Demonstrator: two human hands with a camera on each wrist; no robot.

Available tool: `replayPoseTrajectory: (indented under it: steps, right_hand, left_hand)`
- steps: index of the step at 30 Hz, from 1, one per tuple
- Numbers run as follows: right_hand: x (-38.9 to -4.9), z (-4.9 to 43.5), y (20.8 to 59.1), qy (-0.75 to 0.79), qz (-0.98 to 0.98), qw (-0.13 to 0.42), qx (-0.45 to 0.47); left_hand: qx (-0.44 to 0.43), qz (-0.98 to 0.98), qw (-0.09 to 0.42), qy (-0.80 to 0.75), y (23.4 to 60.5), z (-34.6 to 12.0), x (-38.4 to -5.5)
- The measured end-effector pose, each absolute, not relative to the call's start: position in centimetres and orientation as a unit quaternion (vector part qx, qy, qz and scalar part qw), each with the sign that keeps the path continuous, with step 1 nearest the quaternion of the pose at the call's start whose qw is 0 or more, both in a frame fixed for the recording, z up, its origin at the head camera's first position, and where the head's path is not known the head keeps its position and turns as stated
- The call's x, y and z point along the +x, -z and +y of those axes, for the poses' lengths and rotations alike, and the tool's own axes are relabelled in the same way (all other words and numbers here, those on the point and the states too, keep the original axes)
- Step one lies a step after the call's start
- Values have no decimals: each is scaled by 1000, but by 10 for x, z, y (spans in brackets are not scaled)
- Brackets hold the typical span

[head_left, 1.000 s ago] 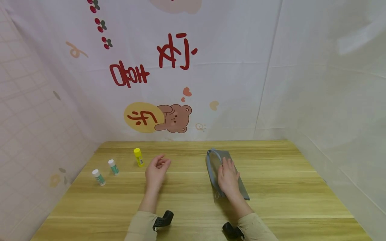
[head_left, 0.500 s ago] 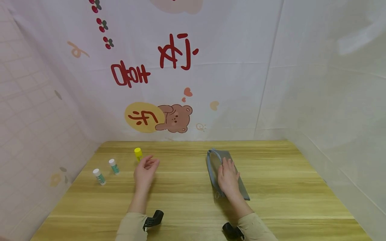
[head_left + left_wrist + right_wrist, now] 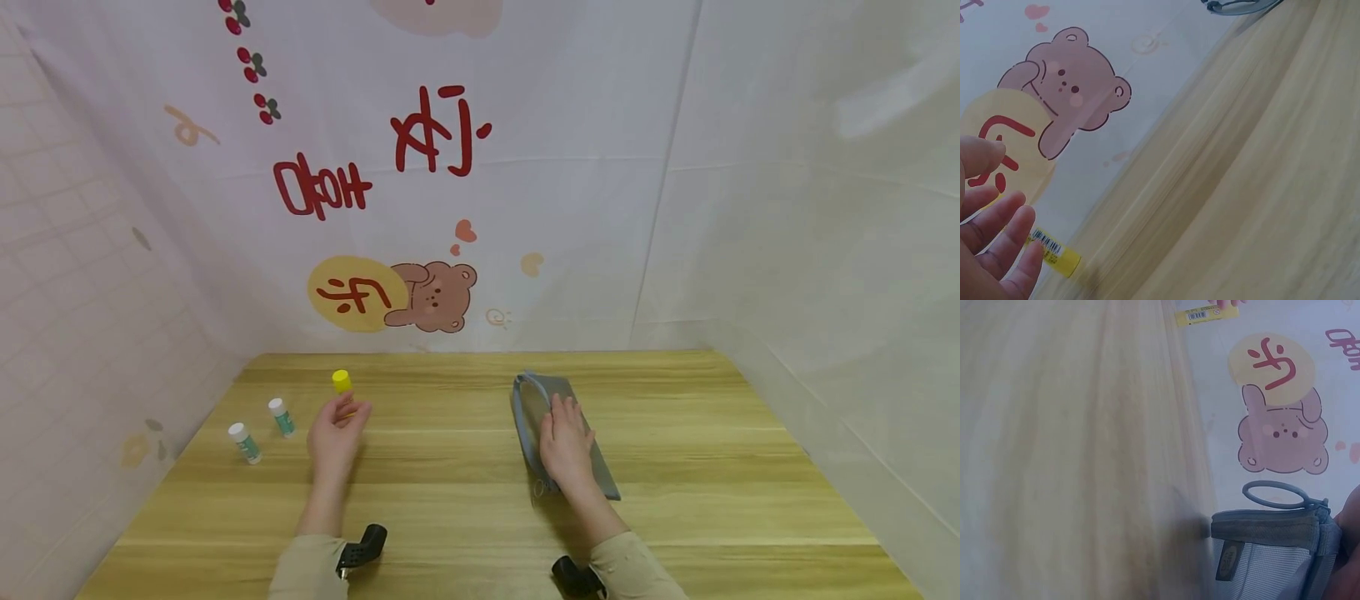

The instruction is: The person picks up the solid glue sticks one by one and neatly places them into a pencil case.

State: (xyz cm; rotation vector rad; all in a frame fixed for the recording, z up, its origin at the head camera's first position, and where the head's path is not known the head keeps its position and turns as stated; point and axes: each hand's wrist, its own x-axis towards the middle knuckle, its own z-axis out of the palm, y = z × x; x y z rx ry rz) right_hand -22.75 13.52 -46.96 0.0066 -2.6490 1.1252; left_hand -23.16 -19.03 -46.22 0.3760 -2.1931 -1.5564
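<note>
A yellow glue stick stands upright towards the back left of the table. My left hand is right in front of it, fingers loosely bent, hiding its lower part in the head view. In the left wrist view the fingers partly cover the glue stick without visibly closing round it; whether they touch it I cannot tell. A grey-blue zip pouch lies at the right with its zipped side gaping. My right hand rests on the pouch with fingers extended.
Left of the yellow one stand two white-capped glue sticks with green labels, one nearer and one farther. A ring hangs from the pouch's near end. The wooden table meets a printed white cloth at its back edge.
My left hand has moved left across the table to the front of the yellow glue stick, covering more of it. The right hand has stayed on the pouch.
</note>
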Motion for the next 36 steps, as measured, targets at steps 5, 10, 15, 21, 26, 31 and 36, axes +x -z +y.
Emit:
replayPoseTrajectory:
  steps: [5, 10, 15, 21, 26, 31, 36]
  right_hand:
    - [-228, 136, 470, -391, -911, 133, 0]
    - [-227, 136, 469, -390, -912, 129, -4]
    - [-227, 135, 468, -389, -912, 127, -4]
    - [-227, 135, 467, -391, -912, 126, -4]
    - [-227, 136, 468, -389, -913, 126, -4]
    - [-229, 137, 470, -389, -913, 122, -4]
    - [-230, 137, 470, -390, -912, 125, -2]
  left_hand:
    - [144, -794, 218, 549, 462, -200, -234]
    - [153, -794, 211, 550, 461, -209, -235]
    - [165, -780, 206, 568, 458, -215, -236]
    - [160, -768, 217, 581, 458, -217, -237]
    - [149, -769, 220, 581, 461, -219, -242]
    - [140, -767, 216, 588, 465, -223, -249]
    - [134, -761, 208, 599, 471, -226, -257]
